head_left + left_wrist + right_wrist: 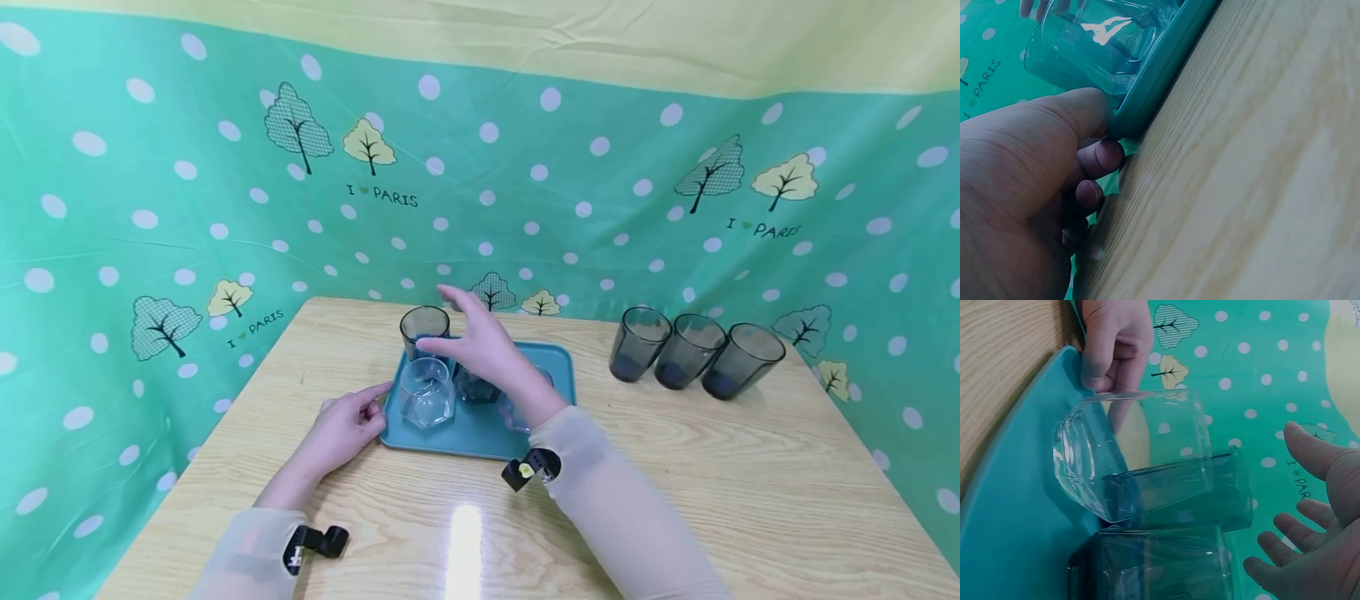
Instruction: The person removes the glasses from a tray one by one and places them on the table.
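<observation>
My left hand (347,427) grips the left edge of a blue-green tray (457,444), thumb on the rim and fingers curled at its side. Over the tray hovers my right hand (483,343), fingers spread and holding nothing. Near the tray's left side stands a clear faceted glass (426,398), upright, with a dark tinted glass (422,323) behind it. Another dark glass (474,388) and a clear glass (512,414) farther right are partly hidden by my right hand and wrist. In the right wrist view, the open fingers (1300,531) are apart from the glass rims.
Three tall dark glasses (690,350) stand in a row on the wooden table (675,467), right of the tray. A green dotted cloth (525,217) with printed trees hangs behind and beside the table.
</observation>
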The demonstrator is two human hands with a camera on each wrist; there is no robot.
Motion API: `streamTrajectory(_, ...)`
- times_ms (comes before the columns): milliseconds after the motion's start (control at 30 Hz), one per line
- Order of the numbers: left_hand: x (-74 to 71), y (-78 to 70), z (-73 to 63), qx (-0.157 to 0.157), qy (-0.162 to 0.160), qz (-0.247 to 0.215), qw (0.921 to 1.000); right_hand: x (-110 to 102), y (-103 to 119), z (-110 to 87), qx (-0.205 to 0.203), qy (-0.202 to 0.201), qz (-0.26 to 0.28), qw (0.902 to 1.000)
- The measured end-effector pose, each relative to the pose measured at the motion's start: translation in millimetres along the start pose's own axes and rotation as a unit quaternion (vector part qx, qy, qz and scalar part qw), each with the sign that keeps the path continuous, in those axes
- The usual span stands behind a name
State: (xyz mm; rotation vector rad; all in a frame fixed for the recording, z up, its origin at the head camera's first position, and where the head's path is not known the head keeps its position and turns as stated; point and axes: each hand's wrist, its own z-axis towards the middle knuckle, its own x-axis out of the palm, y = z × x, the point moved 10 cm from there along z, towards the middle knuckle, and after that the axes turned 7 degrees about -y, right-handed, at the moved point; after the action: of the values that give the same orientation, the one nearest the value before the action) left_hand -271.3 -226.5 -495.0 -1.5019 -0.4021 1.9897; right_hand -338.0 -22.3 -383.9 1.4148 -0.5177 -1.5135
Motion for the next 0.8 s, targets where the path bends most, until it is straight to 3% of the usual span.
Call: streamTrajectory(800,1.1,0.0,0.5,-0.01,0.009,-0.008,0.9999,16.7,-9.9,7.2,0.018,0.008,-0.019,0.9996)
